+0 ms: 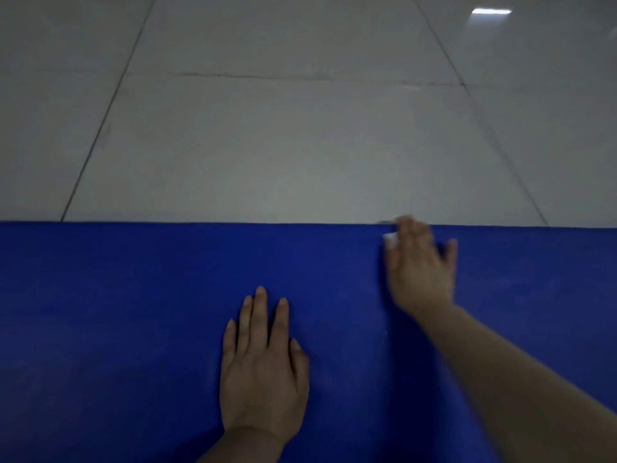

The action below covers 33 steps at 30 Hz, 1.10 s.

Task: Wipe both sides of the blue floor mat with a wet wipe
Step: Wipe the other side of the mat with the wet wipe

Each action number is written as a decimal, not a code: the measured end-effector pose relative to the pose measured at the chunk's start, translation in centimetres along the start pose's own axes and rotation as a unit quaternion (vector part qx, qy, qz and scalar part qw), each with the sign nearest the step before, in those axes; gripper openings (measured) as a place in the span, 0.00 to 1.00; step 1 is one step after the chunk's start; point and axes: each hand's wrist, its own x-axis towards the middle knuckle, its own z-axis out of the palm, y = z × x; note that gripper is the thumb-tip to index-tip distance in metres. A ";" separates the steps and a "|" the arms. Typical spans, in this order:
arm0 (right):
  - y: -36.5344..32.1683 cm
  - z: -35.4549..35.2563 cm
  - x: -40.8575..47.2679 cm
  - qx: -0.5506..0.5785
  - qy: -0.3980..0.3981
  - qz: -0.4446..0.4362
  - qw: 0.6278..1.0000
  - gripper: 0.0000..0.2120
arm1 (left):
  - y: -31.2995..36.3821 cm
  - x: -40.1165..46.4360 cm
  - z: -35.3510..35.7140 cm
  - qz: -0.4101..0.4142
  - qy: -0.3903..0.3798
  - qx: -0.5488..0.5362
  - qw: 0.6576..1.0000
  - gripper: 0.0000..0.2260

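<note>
1. Floor (300, 145): pale grey glossy tiles with dark grout lines fill the upper half of the view; a bright rectangular light reflection (491, 11) lies at the upper right.
2. Blue floor mat (117, 312): spread flat on the floor, covering the whole lower half of the view from the left edge to the right edge. Its far edge runs straight and level across the middle of the view, where it meets the tiles. The surface is a uniform deep blue with faint paler smudges.
3. Wet wipe (389, 237): only a small white patch shows, at the fingertips of the right hand, lying on the mat just inside the far edge. The rest is hidden beneath the hand, and the patch is blurred.
4. Right hand (420, 265): reaches forward to the far edge of the mat, right of centre, palm down on the wipe. The fingers are blurred, so whether the grip is curled on the wipe or laid flat upon it cannot be told. The bare forearm enters from the lower right corner.
5. Left hand (262, 369): lies flat on the mat, near the middle and nearer the viewer, well apart from the right hand. Its grip is apart: fingers straight, slightly spread, pressing palm down on the mat and holding nothing.
</note>
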 end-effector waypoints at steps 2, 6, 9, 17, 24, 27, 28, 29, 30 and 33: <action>1.8 -0.4 1.3 0.010 -0.062 0.057 0.996 0.28 | -0.1 0.0 0.0 -0.004 -0.002 -0.005 1.000 0.24; 0.6 -0.1 2.3 0.010 -0.096 0.096 0.991 0.28 | -0.4 0.0 0.3 -0.005 0.004 -0.002 1.000 0.24; -0.1 -0.3 2.3 0.009 -0.106 0.133 0.985 0.28 | -0.4 0.1 0.3 -0.002 0.016 0.003 1.000 0.24; -7.9 -0.1 -5.6 0.061 -0.086 -0.208 0.972 0.31 | -0.2 0.1 0.1 -0.010 0.006 0.010 1.000 0.24; 0.2 -0.4 -2.6 0.019 -0.014 0.094 0.995 0.27 | -0.3 0.0 0.6 -0.015 0.035 -0.004 0.999 0.24; -6.7 0.2 -6.2 0.068 -0.083 -0.139 0.984 0.34 | -0.3 0.0 0.4 -0.016 0.032 -0.001 0.999 0.24; -7.8 0.2 -6.7 0.060 -0.115 -0.190 0.973 0.34 | -0.3 0.0 0.4 -0.017 0.031 0.003 0.999 0.24; -7.8 0.1 -6.5 0.044 -0.117 -0.210 0.970 0.34 | -0.2 0.1 0.3 -0.018 0.028 0.005 0.999 0.24; -6.7 -0.1 -5.9 0.034 -0.094 -0.199 0.975 0.33 | -0.2 0.1 0.3 -0.020 0.025 0.004 0.999 0.24; -0.7 -0.1 -3.7 0.023 -0.031 -0.018 0.999 0.27 | 0.0 0.2 0.0 -0.024 0.019 -0.004 1.000 0.24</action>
